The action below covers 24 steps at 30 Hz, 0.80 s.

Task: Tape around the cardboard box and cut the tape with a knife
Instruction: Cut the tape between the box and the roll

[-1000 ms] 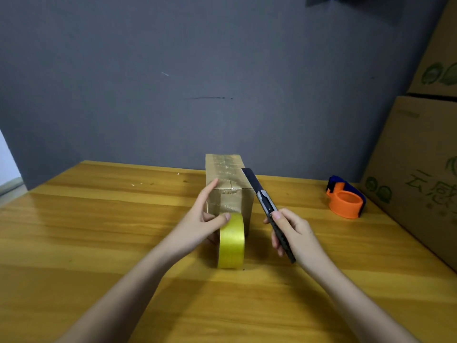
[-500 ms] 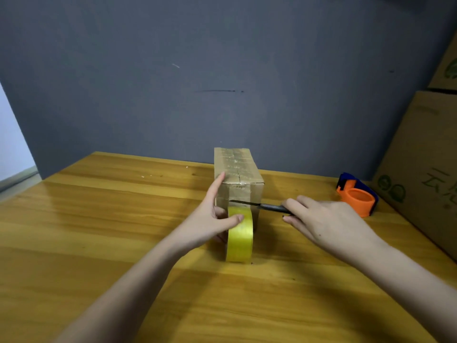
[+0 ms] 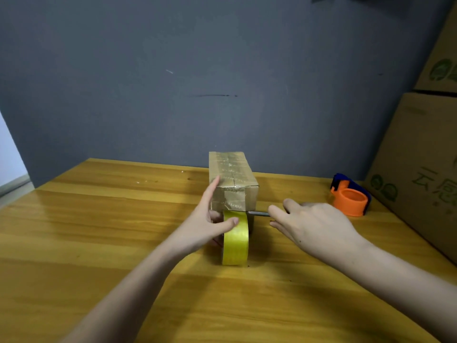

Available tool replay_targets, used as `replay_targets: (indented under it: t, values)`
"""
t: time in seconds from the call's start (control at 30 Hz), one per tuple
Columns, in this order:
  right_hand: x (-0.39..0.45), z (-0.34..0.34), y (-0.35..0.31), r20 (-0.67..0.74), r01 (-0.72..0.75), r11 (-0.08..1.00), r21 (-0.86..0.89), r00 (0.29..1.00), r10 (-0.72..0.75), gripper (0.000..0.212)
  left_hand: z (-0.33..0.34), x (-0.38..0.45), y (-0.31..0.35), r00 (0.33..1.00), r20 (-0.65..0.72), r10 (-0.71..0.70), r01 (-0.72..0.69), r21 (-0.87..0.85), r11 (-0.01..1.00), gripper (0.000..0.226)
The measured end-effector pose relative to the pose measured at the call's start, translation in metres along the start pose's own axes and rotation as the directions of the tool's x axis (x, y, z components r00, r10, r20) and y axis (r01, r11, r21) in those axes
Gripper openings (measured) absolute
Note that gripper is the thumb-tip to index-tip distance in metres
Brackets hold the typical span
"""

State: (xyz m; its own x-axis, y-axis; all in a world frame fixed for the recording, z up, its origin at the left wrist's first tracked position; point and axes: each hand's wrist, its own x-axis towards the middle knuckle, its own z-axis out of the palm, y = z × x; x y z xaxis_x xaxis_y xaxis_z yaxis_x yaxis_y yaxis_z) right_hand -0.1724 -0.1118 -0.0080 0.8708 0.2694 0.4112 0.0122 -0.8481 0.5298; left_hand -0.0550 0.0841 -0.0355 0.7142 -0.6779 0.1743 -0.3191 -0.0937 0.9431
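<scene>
Wood-grain table (image 3: 99, 243) fills the near ground before us, and both our forearms reach over it. Nearest stands the yellow tape roll (image 3: 235, 240), upright on its edge just in front of the cardboard box (image 3: 232, 184). Our left hand (image 3: 210, 224) grips the roll, thumb pressed across its top and fingers stretched up along the box's near left corner. Our right hand (image 3: 314, 226) is curled, palm down, around the knife (image 3: 258, 213), whose blade lies level and meets the top of the roll at the box's lower front. Farther right sits an orange tape dispenser (image 3: 350, 198) beside stacked cartons (image 3: 425, 169). Behind everything stands a grey wall (image 3: 173, 82).
</scene>
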Motion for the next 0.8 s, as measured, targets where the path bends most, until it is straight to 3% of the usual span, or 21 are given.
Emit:
replay_targets:
  t: [0.63,0.8]
  values:
    - [0.008,-0.011,-0.008,0.141,-0.009,1.0,0.006,0.99,0.008,0.024,0.001,0.0,0.001,0.999,-0.007,-0.048,0.048,-0.001,0.999,0.094]
    - [0.001,-0.011,-0.006,0.08,-0.043,0.999,0.015,0.996,0.042,0.025,0.001,0.0,-0.003,0.999,-0.005,-0.035,0.035,0.002,0.999,0.095]
